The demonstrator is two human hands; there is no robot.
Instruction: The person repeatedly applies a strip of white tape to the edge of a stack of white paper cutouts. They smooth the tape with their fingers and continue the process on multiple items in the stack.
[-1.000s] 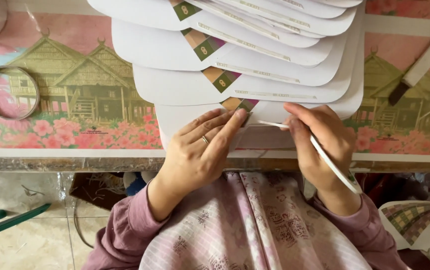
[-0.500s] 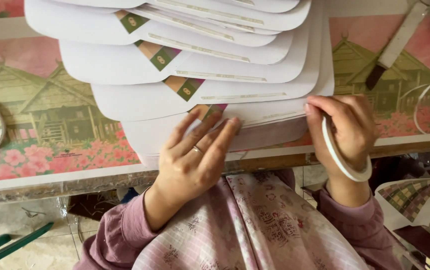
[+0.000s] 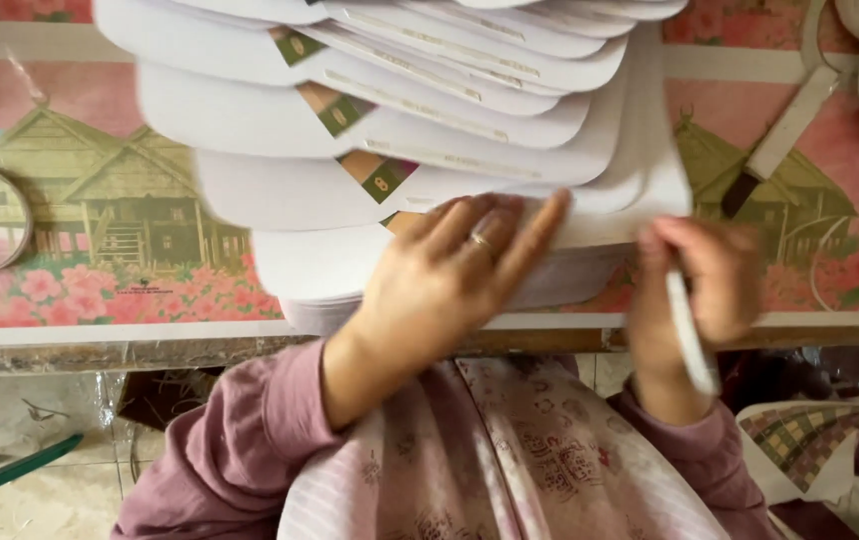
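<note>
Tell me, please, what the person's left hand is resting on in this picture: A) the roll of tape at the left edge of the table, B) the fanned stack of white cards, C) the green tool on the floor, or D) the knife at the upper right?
B: the left hand lies flat, fingers spread, on the fanned stack of white cards, well apart from the other three things.

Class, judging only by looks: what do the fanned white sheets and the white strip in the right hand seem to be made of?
White sheets: probably thin matte card or foam board, since the rounded edges hold flat. White strip: possibly flexible plastic or tape; too blurred to be sure.
</note>
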